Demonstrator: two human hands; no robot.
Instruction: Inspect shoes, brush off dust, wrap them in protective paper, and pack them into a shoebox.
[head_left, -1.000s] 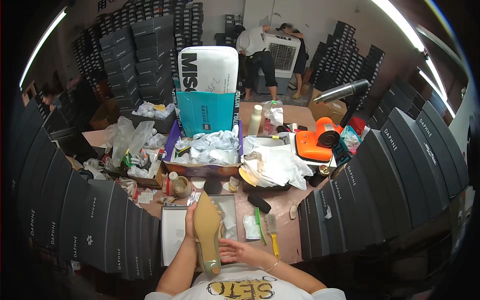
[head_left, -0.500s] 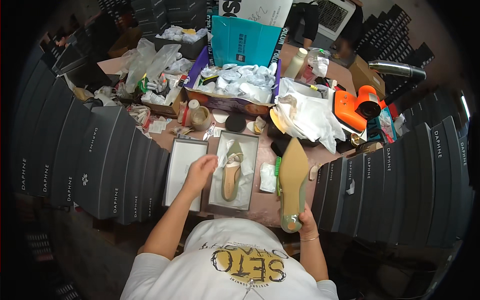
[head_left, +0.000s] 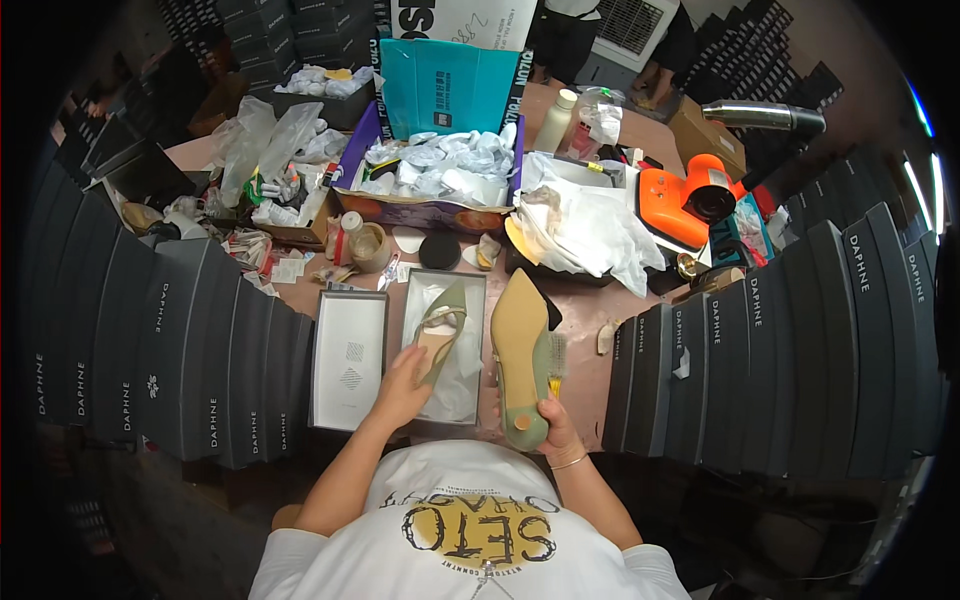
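Observation:
My right hand (head_left: 562, 428) is closed around the heel end of a sage-green pointed shoe (head_left: 520, 340), whose tan sole faces me. Its toe points away. The matching green shoe (head_left: 448, 310), with pale stuffing at its toe strap, is tilted over the grey shoebox (head_left: 481, 345) lined with white tissue. My left hand (head_left: 404, 385) grips that shoe at its middle, thumb by the insole; the heel is hidden behind the hand. Just right of the sole-up shoe a brush (head_left: 557, 355) shows, partly covered.
Left of the box lies its open lid (head_left: 350, 350). Dark shoeboxes (head_left: 190, 340) stand in rows on both sides. Further back are a purple box (head_left: 430, 207) of wadded paper, an orange device (head_left: 675, 210), a jar (head_left: 370, 248) and white tissue (head_left: 580, 230).
My left hand has come down into the box and taken hold of the shoe there, which now tilts. The shoe in my right hand has moved left, closer to the box.

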